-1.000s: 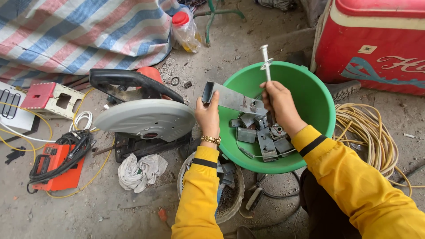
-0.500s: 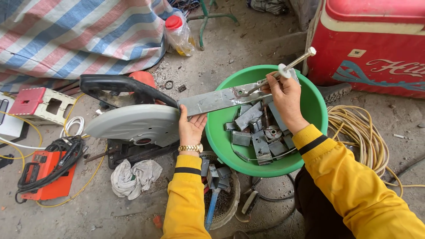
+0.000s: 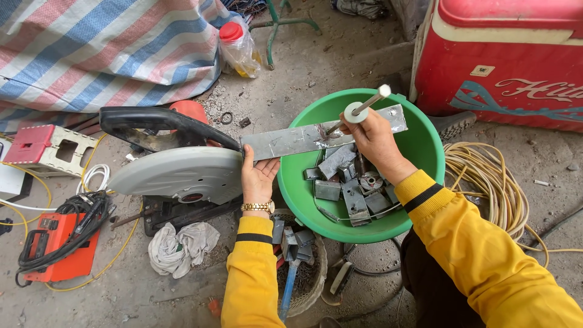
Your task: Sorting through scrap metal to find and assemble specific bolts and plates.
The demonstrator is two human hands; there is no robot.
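Dusty concrete floor (image 3: 340,54). Over the green basin (image 3: 434,143) of metal offcuts (image 3: 347,182), the left hand (image 3: 257,176) grips one end of a flat steel bar (image 3: 303,137); the right hand (image 3: 371,141) pinches a bolt (image 3: 362,109) against it.

- The left hand (image 3: 258,176) holds one end of a long flat metal bar (image 3: 303,138), palm up, fingers curled under it.
- The bar lies across the green basin (image 3: 425,152), running from 9 o'clock toward 3 o'clock.
- The right hand (image 3: 373,141) grips a long bolt with a white washer (image 3: 364,109), its tip touching the bar and its head pointing to 1 o'clock.
- Grey metal offcuts (image 3: 349,182) lie in the basin.
- A chop saw (image 3: 176,164) stands at 9 o'clock of the basin, just beside the left hand.
- A red cooler (image 3: 504,61) stands at 1 o'clock, a coil of yellow cable (image 3: 492,182) at 3 o'clock.
- A white rag (image 3: 179,246) and an orange welder (image 3: 51,246) lie on the floor at 8 o'clock.
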